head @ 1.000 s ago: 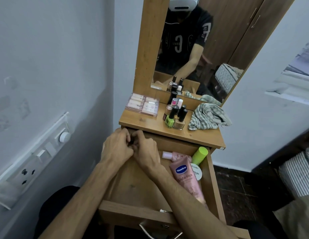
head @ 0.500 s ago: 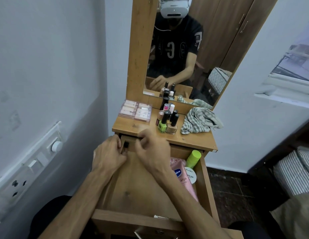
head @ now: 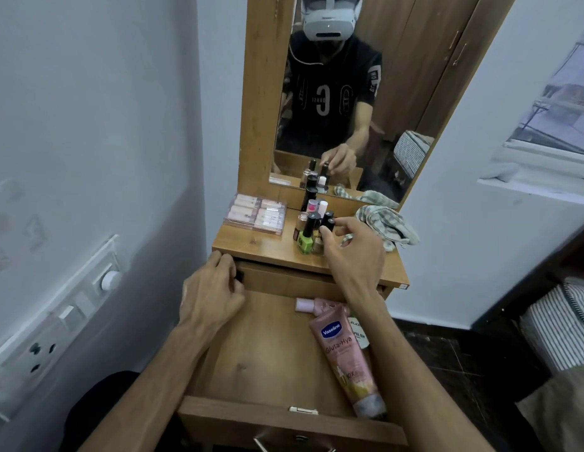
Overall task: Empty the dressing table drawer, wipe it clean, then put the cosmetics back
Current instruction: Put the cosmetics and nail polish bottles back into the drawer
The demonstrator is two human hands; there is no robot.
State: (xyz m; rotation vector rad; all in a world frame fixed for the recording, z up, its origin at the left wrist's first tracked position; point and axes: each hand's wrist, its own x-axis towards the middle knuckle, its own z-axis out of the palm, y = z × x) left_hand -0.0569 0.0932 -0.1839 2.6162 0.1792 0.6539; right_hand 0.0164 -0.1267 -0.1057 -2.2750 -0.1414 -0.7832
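Fingers (head: pixel 329 228) of right hand (head: pixel 352 252) pinch black cap, small bottle (head: pixel 326 227), drawer's (head: pixel 251 353) 12 o'clock; left hand (head: pixel 212 288) curled, contents unclear. Glass, light, fragile: grip cap.

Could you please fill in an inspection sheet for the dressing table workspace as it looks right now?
Surface: wooden tabletop under a mirror; drawer pulled open.
Job's things: pink Vaseline tube, small pink bottle and a white-labelled item in the drawer; nail polish bottles and clear cosmetics box on top.
Clutter: checked cloth on the tabletop.
Hands: right hand pinches a black-capped bottle; left hand is curled at the drawer's back corner, grip contents hidden.
Cables: nothing seen.
Surroundings: wall switchboard, window, striped bedding.
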